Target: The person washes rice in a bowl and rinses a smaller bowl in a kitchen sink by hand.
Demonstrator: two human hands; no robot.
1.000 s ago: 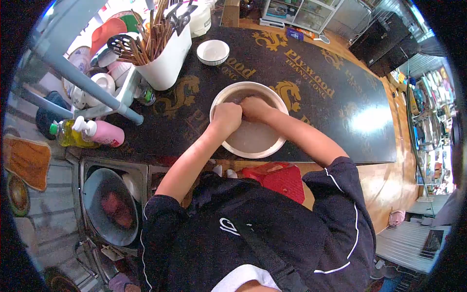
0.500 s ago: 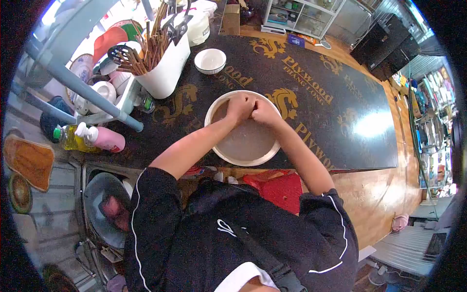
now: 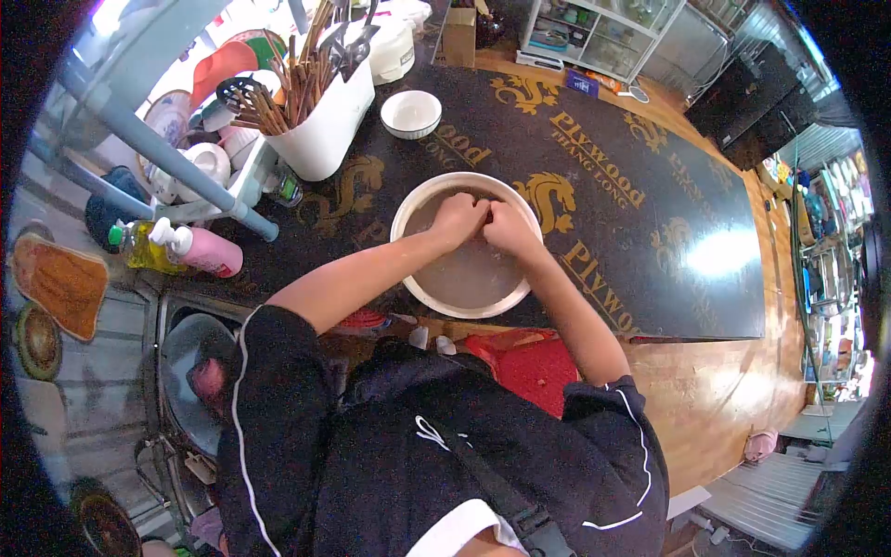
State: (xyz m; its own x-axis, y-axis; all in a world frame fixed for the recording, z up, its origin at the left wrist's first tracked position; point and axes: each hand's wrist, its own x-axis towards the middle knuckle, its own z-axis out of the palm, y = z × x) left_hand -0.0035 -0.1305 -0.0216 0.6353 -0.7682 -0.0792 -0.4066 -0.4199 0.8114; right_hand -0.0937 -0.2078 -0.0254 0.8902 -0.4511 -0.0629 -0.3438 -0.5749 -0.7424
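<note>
A round cream-white basin (image 3: 470, 311) of cloudy greyish water (image 3: 469, 281) stands on the dark table in front of me. Over its far half, my left hand (image 3: 459, 221) is closed, fingers curled in toward the other hand. My right hand (image 3: 508, 228) is closed too, and the two meet knuckle to knuckle just above the water. Anything pinched between them is hidden by the fingers. Beyond the basin, toward the back left, sits a small white ribbed bowl (image 3: 410, 115).
A white holder (image 3: 320, 139) packed with chopsticks and utensils stands back left, beside a grey-blue rack (image 3: 176, 158) of dishes. Pink and yellow bottles (image 3: 209, 251) are at the left edge, above a sink with a metal bowl (image 3: 193, 390). A red stool (image 3: 534, 371) is below the table.
Both hands have shifted slightly toward me within the basin and remain together. The view has tilted a little, so the surroundings appear moved slightly.
</note>
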